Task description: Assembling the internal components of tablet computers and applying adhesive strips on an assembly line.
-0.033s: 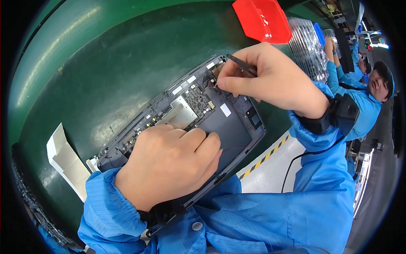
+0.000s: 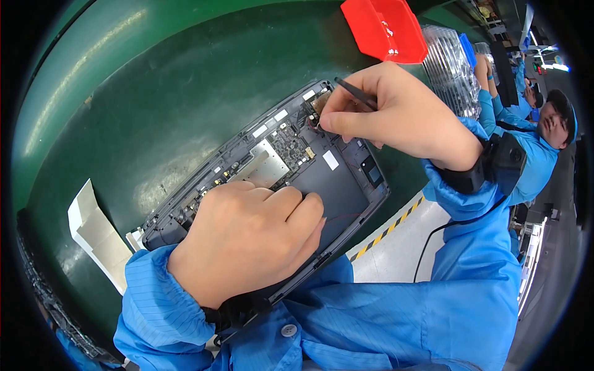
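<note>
A grey laptop base (image 2: 331, 195), its inside exposed, lies slantwise on the green bench. In it I see a circuit board (image 2: 291, 147), a silver metal plate (image 2: 270, 168) and thin wires. My right hand (image 2: 396, 114) is closed round black tweezers (image 2: 356, 93) above the far right corner of the base, beside some small wires; the tips are hidden by the fingers. My left hand (image 2: 250, 232) rests on the near left part of the base with fingers curled in. Its fingertips are out of sight, so what they grip does not show.
A red bin (image 2: 387, 34) with small bright parts stands at the back right, beside clear plastic trays (image 2: 450, 71). Folded white card (image 2: 99, 232) lies on the left of the green bench (image 2: 154, 105). A co-worker in blue (image 2: 538, 154) sits at the right.
</note>
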A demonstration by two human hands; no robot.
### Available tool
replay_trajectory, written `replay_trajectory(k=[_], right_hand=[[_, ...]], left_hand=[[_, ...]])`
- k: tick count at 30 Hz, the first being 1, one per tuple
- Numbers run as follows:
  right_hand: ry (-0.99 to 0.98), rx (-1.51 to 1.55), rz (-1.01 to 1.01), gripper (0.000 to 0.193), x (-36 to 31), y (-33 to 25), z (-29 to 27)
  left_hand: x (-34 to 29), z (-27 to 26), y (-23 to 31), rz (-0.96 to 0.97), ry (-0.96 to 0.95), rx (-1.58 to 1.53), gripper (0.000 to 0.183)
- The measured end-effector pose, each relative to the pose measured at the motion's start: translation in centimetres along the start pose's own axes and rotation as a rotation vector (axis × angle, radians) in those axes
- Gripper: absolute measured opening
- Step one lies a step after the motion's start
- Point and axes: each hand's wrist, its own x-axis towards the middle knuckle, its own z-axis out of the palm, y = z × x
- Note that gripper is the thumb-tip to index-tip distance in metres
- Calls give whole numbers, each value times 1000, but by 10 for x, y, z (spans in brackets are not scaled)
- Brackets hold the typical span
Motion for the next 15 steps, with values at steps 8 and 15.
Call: replay_trajectory(k=[8, 15], right_hand=[[-66, -26, 150, 25, 1, -10, 2], [40, -188, -89, 25, -4, 6, 9]], left_hand=[[-1, -1, 0, -15, -21, -14, 18], [-2, -1, 1, -15, -26, 3, 18]])
